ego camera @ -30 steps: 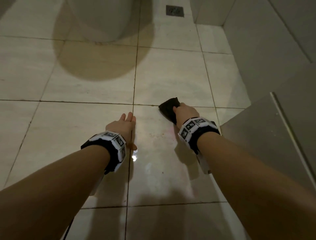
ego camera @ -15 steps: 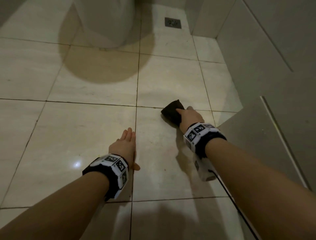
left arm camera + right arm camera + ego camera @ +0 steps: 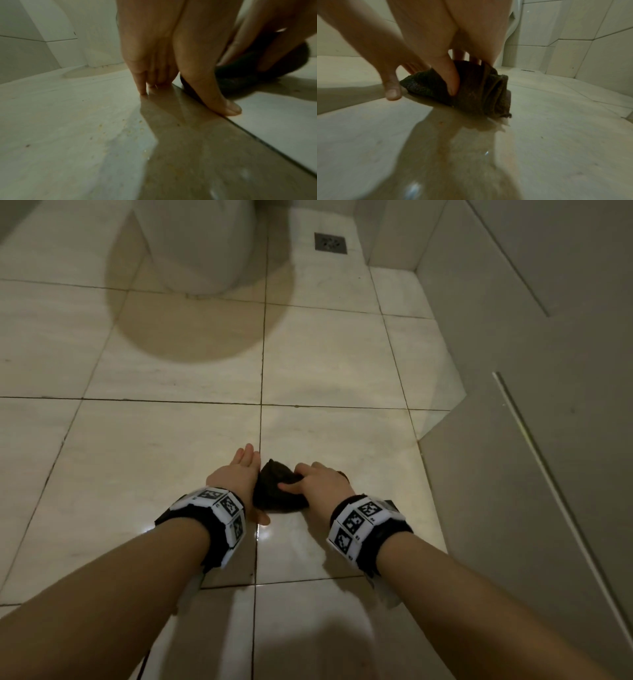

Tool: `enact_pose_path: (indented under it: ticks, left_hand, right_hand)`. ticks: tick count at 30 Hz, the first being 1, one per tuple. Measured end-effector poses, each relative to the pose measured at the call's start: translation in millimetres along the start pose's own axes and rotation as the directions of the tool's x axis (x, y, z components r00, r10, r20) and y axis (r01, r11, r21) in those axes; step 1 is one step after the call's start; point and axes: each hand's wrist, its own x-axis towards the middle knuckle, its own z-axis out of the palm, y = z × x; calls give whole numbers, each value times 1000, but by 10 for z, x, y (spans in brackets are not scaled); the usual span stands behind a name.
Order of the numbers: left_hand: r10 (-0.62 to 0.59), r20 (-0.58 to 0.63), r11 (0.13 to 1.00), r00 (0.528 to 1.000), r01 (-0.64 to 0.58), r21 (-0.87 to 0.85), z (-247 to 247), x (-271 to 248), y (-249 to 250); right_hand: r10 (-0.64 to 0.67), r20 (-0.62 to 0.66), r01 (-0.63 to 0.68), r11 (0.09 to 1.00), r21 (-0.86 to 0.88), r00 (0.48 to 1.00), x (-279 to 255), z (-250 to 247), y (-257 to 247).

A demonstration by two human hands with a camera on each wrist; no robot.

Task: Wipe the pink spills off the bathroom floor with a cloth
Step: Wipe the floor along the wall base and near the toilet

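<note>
the left hand (image 3: 236,475) lies flat on the glossy tile floor (image 3: 130,474), fingers straight and together, holding nothing, probably as a prop for leaning in. just beside it the right hand (image 3: 317,482) bunches the dark, nubbly cloth (image 3: 274,491) in curled fingers and presses it down to scrub; no pink shows. farther off stand a smooth white toilet base (image 3: 198,248) and a square metal drain (image 3: 330,242).

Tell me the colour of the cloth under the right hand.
Dark brown, nearly black cloth; the right wrist view shows it best.

Dark brown cloth (image 3: 277,489), cream marbled floor tiles (image 3: 154,467), grey drain (image 3: 330,242)
</note>
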Motion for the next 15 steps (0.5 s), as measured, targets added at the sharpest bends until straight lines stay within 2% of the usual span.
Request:
enact_pose_path:
  ticks: [2,4,6,7,8,9,10,12,13,15]
  left_hand:
    - [-7,3,1000,1000,7,20,-47,-45,30]
    - [3,-55,999,998,-1,35,-76,-95,69]
    - [132,-124,989,983,-123,81,-64,-205,127]
    - [255,-165,964,953,-236,126,-39,-269,173]
    - [384,-207,918,900,-349,186,-5,-314,227]
    - [487,-227,866,844,-433,248,32,-332,285]
    - [543,-213,828,812,-476,297,67,-333,331]
    - [518,-183,838,836,-453,303,122,-273,373]
    - [501,-208,852,840,-436,290,118,-243,389]
    - [522,-273,847,808,-451,283,85,-182,447]
  right_hand:
    - [-29,37,31,999,-34,999,-125,41,-23]
    - [-57,-37,56,998,-28,998,-277,95,65]
    - [63,-122,-48,991,124,991,-478,104,230]
    - [135,-132,-112,979,170,982,-593,111,330]
    - [206,-110,-186,968,169,972,-695,134,437]
    - [267,-65,-257,957,132,961,-783,168,546]
    - [319,-4,-317,944,85,948,-854,212,639]
    - [402,96,-407,913,30,910,-914,311,774]
    - [430,120,-435,900,19,895,-923,354,808]
    - [461,156,-469,883,14,874,-923,420,829]
